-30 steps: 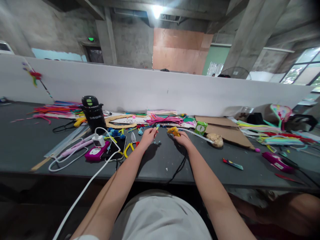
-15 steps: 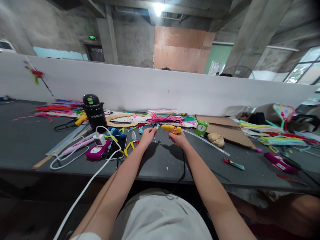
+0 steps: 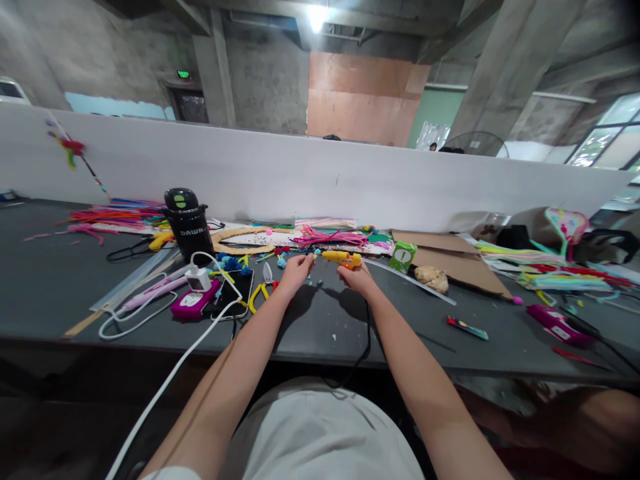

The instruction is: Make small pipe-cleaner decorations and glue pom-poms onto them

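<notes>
In my right hand (image 3: 356, 277) is a yellow hot glue gun (image 3: 341, 258), with the fingers wrapped round its handle and the nozzle pointing left. A long translucent glue stick (image 3: 415, 279) runs from behind the gun toward the right, and a black cord hangs below. My left hand (image 3: 298, 271) pinches a small light-blue fuzzy piece (image 3: 317, 253) close to the nozzle. Whether nozzle and piece touch is too small to tell. Light-blue bits lie on the table beneath. Yellow-handled pliers (image 3: 259, 293) lie beside my left wrist.
Left of my arms stand a black bottle (image 3: 189, 230), a purple device (image 3: 194, 303) with a white charger, and a phone (image 3: 234, 293). Pink pipe cleaners (image 3: 330, 237) lie behind my hands. To the right are a green box (image 3: 403, 256), a stone-like lump (image 3: 431, 279), cardboard (image 3: 460, 270) and a cutter (image 3: 467, 328).
The far end of the glue stick has shifted slightly left and away from me. Both hands stay almost in place, the glue gun still beside the light-blue piece.
</notes>
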Tool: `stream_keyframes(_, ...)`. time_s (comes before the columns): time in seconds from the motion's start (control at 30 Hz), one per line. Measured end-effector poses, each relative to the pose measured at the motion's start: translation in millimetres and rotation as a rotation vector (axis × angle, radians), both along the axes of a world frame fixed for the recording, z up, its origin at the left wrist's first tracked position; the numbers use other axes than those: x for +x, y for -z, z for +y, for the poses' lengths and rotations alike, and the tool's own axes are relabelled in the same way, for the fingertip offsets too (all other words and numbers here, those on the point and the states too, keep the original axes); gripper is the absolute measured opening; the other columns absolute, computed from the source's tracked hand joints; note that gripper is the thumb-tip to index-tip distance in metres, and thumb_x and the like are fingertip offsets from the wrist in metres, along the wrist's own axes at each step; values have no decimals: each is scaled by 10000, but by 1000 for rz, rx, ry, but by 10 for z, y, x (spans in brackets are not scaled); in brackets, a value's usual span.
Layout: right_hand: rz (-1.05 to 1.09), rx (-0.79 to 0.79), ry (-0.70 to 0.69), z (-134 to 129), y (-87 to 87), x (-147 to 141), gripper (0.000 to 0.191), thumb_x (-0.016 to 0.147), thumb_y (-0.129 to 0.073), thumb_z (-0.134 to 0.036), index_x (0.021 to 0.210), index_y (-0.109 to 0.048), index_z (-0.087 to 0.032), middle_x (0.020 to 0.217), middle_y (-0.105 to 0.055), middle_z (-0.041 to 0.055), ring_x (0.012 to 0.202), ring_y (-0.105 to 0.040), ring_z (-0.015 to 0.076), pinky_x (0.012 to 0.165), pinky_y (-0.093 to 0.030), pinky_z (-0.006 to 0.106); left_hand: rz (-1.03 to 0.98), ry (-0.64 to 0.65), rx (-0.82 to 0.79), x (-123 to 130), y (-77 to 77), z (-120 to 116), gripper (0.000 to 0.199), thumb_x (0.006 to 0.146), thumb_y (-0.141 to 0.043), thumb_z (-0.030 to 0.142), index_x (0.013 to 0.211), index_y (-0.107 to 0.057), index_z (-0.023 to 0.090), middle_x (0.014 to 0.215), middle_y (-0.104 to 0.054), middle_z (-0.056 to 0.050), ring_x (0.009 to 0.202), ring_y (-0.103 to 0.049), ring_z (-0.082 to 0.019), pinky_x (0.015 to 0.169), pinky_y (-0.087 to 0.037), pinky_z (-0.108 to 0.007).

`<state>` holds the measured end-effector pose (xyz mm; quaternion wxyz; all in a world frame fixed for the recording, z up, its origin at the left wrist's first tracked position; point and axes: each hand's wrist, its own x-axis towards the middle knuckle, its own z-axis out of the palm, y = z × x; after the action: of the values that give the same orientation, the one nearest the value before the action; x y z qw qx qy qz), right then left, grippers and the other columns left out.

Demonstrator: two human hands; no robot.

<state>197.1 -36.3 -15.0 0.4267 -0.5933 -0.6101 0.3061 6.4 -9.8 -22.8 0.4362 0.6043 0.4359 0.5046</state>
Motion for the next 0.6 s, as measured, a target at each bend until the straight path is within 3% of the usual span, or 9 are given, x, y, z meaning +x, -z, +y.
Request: stream_keyframes(0.6, -16, -5, -10, 36, 34, 20, 149, 663, -530, -302, 574, -513, -184, 439, -474, -37, 376, -451, 87, 369, -349, 182, 4, 3, 3, 7, 5, 10, 423, 793, -528, 542, 665, -560, 140, 484, -405, 46, 426, -335, -70, 428, -245, -215)
